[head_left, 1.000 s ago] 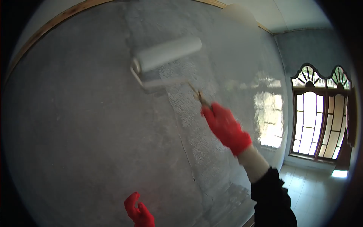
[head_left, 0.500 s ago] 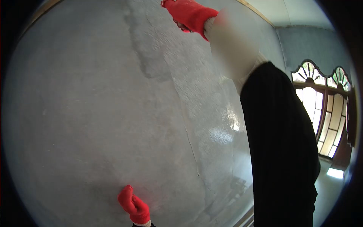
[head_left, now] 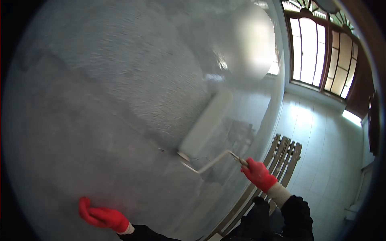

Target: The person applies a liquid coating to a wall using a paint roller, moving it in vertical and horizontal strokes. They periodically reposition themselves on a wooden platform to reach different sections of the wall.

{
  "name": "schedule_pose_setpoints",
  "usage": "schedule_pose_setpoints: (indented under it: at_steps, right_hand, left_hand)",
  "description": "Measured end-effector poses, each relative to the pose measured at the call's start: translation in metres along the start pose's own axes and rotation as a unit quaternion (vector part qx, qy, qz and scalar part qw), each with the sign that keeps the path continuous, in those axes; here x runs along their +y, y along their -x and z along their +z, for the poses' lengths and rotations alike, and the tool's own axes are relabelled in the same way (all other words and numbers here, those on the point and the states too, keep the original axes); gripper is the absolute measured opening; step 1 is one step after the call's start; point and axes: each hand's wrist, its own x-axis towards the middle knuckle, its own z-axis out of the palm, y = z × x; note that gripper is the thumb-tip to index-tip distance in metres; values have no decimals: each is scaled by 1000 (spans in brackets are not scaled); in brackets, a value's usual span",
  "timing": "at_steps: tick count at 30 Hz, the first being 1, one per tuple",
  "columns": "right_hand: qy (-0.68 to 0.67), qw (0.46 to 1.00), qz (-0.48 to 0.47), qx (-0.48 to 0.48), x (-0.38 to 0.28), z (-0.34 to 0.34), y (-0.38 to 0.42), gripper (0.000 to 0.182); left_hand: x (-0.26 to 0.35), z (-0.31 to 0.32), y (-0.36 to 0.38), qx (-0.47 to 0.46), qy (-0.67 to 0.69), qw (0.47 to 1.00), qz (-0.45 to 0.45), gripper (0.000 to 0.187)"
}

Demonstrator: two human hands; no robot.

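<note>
My right hand [head_left: 258,174], in a red glove, is closed around the handle of a paint roller [head_left: 207,126]. The wide, pale roller sleeve lies against the grey wall [head_left: 80,132], tilted up to the right, and its bent wire frame runs down to my grip. Wet, textured coating [head_left: 136,64] covers the wall above and left of the sleeve, with a smoother, duller surface below it. At the lower left, my left hand [head_left: 105,217], also red-gloved, is close to the wall with loosely bent fingers, some apart, and nothing in them.
A slatted wooden bench or platform [head_left: 283,154] runs along the foot of the wall, under my dark-clothed legs [head_left: 255,221]. Pale tiled floor [head_left: 321,140] lies to the right. Beyond it are barred windows [head_left: 311,52] in dark wooden frames.
My right hand has come down from high on the wall, and the roller now shows in view. The view has turned down and right, showing bench and floor. My left hand stays low.
</note>
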Motion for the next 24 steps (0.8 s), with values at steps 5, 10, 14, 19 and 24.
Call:
schedule_pose_setpoints:
  at_steps: [5,10,14,19,24]
  right_hand:
    - [129,979,132,-89,115,48,84,37]
    - [165,965,161,-125,176,73,123,38]
    - [167,951,199,-167,206,90,139,40]
    - [191,936,224,-194,230,104,164,38]
    - [217,918,246,-224,249,97,167,38]
  left_hand:
    - [-7,-1,1,20,0,1000,-1,35]
    - [-10,0,-16,41,45,998,-13,35]
    - [-5,3,-18,27,37,998,53,35]
    - [-28,-1,-26,26,27,995,96,35]
    - [39,20,-15,48,-32,972,229,23]
